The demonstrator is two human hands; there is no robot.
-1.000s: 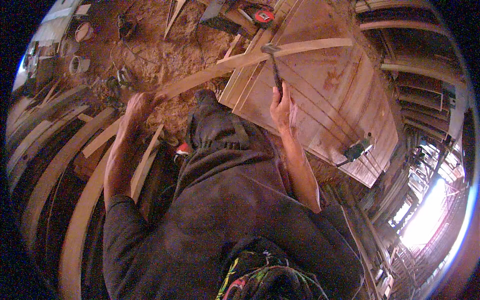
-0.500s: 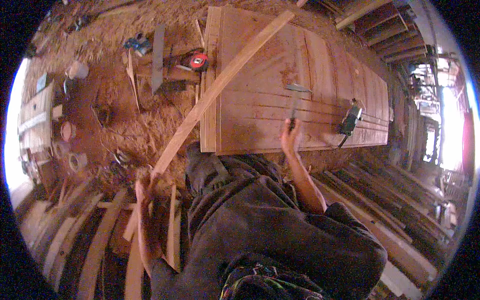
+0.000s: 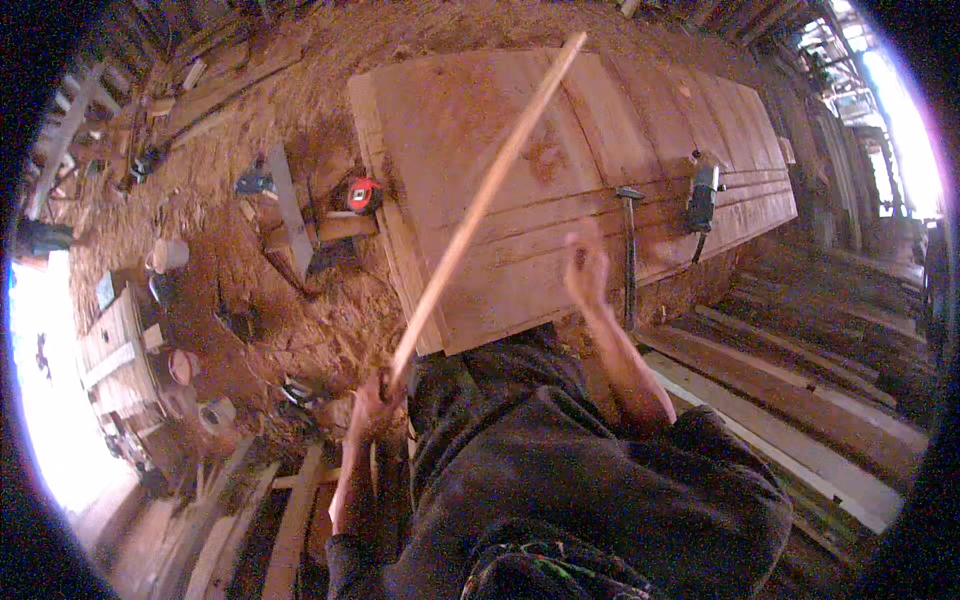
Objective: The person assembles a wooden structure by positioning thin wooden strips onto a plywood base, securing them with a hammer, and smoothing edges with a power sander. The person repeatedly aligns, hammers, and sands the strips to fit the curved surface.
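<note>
My left hand (image 3: 374, 392) is closed around the lower end of a long, narrow wooden strip (image 3: 490, 193). The strip slants up and away over a broad wooden panel (image 3: 480, 110), its far end above the panel's far part. Over the panel's near edge is my right hand (image 3: 588, 272), slightly blurred, with its fingers loosely curled apart and nothing visible in them. Just right of it a hammer (image 3: 630, 250) lies on the panel, its head away from me and its handle reaching past the near edge. Farther right a dark power tool (image 3: 703, 195) rests on the panel.
Left of the panel are a red tape measure (image 3: 361, 194) and a handsaw (image 3: 290, 212). Wood shavings (image 3: 310, 110) cover the ground. Cups and a small wooden stand (image 3: 120, 350) are at far left. Long planks (image 3: 800, 420) lie at lower right, with more boards at lower left.
My right hand has let go of the hammer, which now lies on the panel. My left hand has moved right with the strip, which stands steeper in view. The whole view has turned.
</note>
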